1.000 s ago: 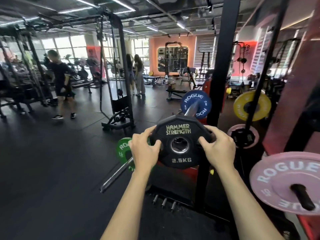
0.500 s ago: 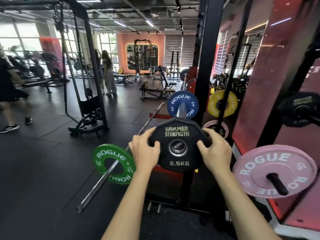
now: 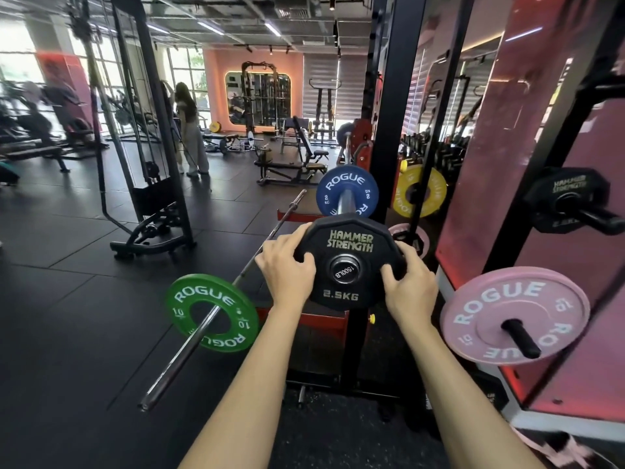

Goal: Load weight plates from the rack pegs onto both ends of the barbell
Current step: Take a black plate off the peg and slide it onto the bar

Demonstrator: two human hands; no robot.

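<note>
My left hand (image 3: 286, 267) and right hand (image 3: 410, 286) grip the edges of the black plate (image 3: 348, 261), which sits on the barbell (image 3: 347, 204) end. A blue plate (image 3: 347, 191) is further along the bar. A green plate (image 3: 212, 313) is to the left, a pink plate (image 3: 514, 314) to the right on its peg (image 3: 521, 338). The black plate is many-sided and marked 2.5KG.

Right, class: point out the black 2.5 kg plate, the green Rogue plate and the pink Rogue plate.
black 2.5 kg plate (image 3: 350, 244): head view, on its upper face at the lettering.
green Rogue plate (image 3: 203, 294): head view, on its upper face at the lettering.
pink Rogue plate (image 3: 487, 328): head view, on the inner face left of the peg.
</note>
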